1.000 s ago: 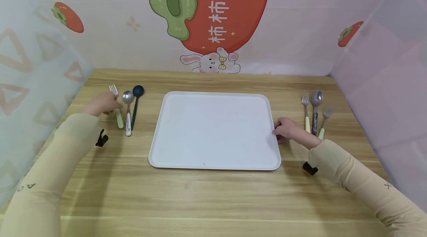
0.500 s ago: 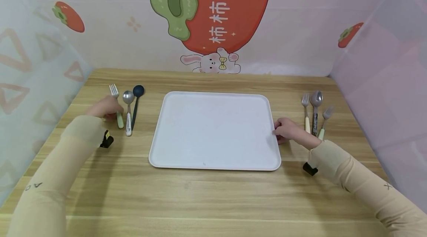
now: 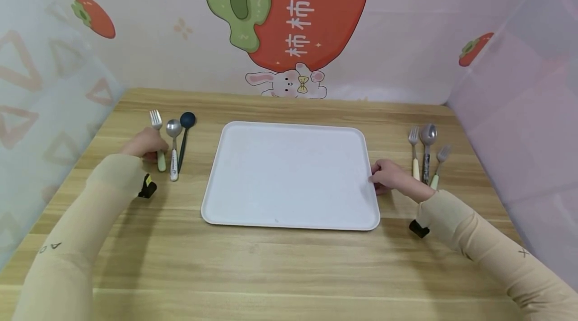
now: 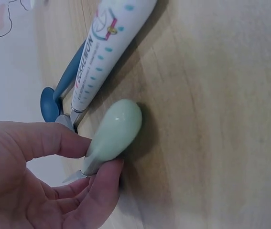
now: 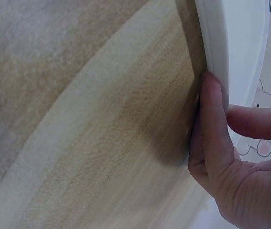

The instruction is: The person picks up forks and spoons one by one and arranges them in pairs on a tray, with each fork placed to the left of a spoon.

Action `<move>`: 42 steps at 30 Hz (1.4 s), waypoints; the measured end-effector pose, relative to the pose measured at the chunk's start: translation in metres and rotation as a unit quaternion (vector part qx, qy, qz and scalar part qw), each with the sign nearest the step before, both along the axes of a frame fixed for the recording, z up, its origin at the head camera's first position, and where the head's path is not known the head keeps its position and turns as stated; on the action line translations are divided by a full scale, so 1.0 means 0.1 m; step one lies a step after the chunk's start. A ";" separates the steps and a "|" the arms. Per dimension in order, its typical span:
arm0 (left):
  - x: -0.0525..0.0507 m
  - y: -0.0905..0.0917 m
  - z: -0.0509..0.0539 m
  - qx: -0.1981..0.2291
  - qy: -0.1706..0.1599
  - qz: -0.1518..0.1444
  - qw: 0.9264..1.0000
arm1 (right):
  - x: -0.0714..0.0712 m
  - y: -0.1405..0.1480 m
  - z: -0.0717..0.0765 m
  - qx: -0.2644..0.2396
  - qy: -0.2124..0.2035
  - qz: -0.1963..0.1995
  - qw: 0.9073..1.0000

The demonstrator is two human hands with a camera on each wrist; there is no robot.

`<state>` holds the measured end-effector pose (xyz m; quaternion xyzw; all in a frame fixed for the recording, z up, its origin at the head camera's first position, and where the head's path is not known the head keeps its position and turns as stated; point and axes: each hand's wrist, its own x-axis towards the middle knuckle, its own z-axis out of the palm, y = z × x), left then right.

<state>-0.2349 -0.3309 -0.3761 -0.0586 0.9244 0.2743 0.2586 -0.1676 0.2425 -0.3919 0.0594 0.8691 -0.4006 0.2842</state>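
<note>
Green at the handle, the fork (image 4: pixel 116 126) was pinched by thumb and fingers of the left hand (image 3: pixel 144 143), near the left edge of the tabletop (image 3: pixel 271 271). Right hand (image 3: pixel 389 174) pinched the tray (image 3: pixel 289 175) by its right rim. Best lifted straight, I judged: white spoon (image 4: pixel 106 57) lay just beside, black spoon (image 3: pixel 187 120) next; cutlery (image 3: pixel 427 160) near right edge.

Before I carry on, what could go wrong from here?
Two risks. The left hand pinches a green-handled fork close beside the white-handled spoon, so lifting it might nudge the spoon. The right hand grips the white tray only by its right edge, so a pull could swing or tilt it.
</note>
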 end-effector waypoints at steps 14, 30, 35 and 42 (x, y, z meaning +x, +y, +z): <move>0.12 0.09 0.12 0.021 0.021 -0.023 0.999 | -0.01 0.00 -0.02 0.002 -0.004 -0.001 1.000; 0.29 0.72 0.36 0.057 -0.023 -0.091 0.994 | 0.00 -0.01 0.00 0.002 -0.008 0.000 1.000; 0.33 0.90 0.37 0.061 -0.023 -0.110 0.992 | -0.01 0.00 -0.01 -0.001 -0.010 -0.002 1.000; 0.38 1.10 0.36 0.052 -0.023 -0.127 0.990 | -0.01 0.00 -0.01 -0.002 -0.009 -0.003 1.000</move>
